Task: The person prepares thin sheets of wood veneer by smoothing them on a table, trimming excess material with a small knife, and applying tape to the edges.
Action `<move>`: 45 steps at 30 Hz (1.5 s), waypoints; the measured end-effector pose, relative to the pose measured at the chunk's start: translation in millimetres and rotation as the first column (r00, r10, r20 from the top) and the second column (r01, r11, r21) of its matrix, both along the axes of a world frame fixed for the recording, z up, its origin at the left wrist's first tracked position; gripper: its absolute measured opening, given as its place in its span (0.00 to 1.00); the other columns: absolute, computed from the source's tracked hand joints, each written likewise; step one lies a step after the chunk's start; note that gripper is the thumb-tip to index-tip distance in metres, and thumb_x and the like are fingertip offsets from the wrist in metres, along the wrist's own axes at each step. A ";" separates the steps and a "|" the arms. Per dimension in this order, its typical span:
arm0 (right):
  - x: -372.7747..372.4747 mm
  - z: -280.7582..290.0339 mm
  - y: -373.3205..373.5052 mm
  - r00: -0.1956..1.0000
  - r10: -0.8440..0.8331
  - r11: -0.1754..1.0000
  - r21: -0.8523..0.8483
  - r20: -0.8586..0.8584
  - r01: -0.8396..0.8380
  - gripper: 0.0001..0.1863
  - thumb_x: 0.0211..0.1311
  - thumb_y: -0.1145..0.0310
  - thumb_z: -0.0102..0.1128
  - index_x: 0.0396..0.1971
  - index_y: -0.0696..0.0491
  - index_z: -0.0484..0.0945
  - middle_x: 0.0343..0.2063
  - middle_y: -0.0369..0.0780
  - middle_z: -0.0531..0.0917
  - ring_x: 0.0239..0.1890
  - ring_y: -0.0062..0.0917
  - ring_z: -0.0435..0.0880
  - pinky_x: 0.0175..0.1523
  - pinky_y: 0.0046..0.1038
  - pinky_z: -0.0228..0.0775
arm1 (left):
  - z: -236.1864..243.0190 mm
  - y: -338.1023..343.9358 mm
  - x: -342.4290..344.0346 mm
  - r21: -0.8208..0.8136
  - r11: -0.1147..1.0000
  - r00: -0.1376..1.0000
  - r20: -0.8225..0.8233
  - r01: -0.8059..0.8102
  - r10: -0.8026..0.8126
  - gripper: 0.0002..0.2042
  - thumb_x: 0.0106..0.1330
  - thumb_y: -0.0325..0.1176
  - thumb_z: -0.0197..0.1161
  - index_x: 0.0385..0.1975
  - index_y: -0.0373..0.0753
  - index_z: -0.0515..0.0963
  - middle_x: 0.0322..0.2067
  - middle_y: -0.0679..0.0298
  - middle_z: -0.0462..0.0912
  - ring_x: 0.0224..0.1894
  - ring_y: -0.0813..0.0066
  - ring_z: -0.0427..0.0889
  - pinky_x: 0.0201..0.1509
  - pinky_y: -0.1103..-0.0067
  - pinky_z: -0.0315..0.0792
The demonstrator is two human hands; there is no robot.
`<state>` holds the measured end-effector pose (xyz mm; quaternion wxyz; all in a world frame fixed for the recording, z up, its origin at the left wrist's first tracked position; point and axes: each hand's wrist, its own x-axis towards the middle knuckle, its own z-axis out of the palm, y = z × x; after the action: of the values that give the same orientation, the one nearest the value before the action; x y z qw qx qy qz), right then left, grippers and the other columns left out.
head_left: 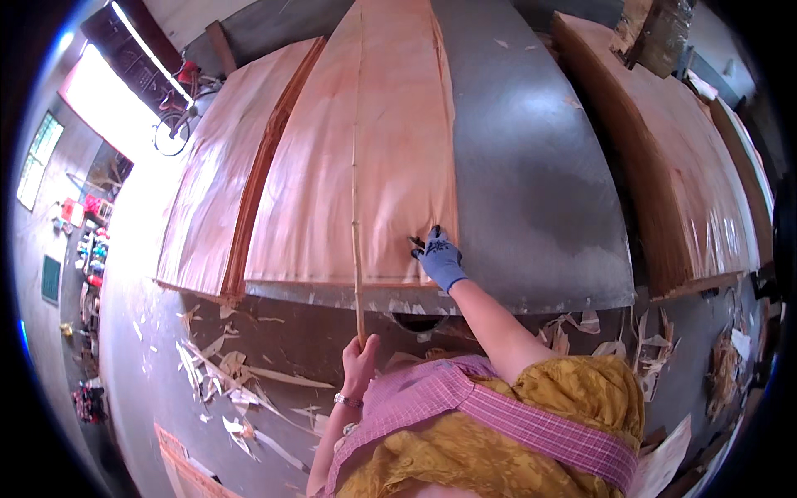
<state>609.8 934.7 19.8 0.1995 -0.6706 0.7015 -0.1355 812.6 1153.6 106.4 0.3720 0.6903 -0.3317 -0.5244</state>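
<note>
My left hand (pixel 359 365), bare with a bracelet at the wrist, is closed round the lower end of a long thin bamboo stick (pixel 355 224). The stick runs away from me over a wide pinkish wood veneer sheet (pixel 315 183) on the table. My right hand (pixel 440 256) wears a blue-grey glove with dark fingertips. It rests on the near right part of that sheet, close to its edge, with thumb and fingers apart. Small folds show in the veneer along that right edge. Beside the sheet, the grey tabletop (pixel 540 183) is bare.
Stacks of veneer stand to the left (pixel 224 158) and right (pixel 664 166) of the table. Torn veneer scraps (pixel 241 373) litter the floor near me. A bicycle (pixel 173 133) stands by the bright doorway at the far left. Shelves with small items line the left wall.
</note>
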 end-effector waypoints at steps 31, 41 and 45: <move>99.4 80.3 -28.3 0.868 -0.448 0.893 -0.067 -0.215 0.444 0.36 0.52 0.60 0.64 0.61 0.53 0.61 0.45 0.52 0.78 0.42 0.46 0.82 0.47 0.43 0.74 | -81.5 -180.5 277.0 0.083 0.933 0.937 -0.033 0.350 -0.349 0.17 0.62 0.42 0.64 0.33 0.32 0.72 0.18 0.63 0.74 0.13 0.76 0.73 0.15 0.77 0.69; 57.9 66.5 18.2 0.737 -0.602 0.797 -0.168 -0.306 0.581 0.34 0.56 0.60 0.62 0.61 0.54 0.61 0.46 0.53 0.74 0.43 0.45 0.81 0.44 0.42 0.76 | -93.9 -206.2 261.0 -0.094 0.919 0.882 0.335 0.382 -0.332 0.17 0.60 0.34 0.59 0.46 0.36 0.64 0.23 0.52 0.76 0.25 0.54 0.78 0.30 0.64 0.70; 48.3 70.4 65.1 0.714 -0.663 0.746 -0.131 -0.224 0.653 0.29 0.55 0.62 0.61 0.57 0.55 0.67 0.46 0.54 0.75 0.45 0.47 0.79 0.46 0.42 0.74 | -57.4 -220.4 257.8 0.007 0.856 0.698 0.575 0.517 -0.426 0.15 0.59 0.38 0.58 0.41 0.37 0.69 0.24 0.50 0.79 0.28 0.50 0.80 0.32 0.60 0.71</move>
<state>658.1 999.8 90.2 0.0318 -0.3930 0.9105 -0.1247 1070.3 933.2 49.0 0.1638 0.6727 -0.6309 -0.3501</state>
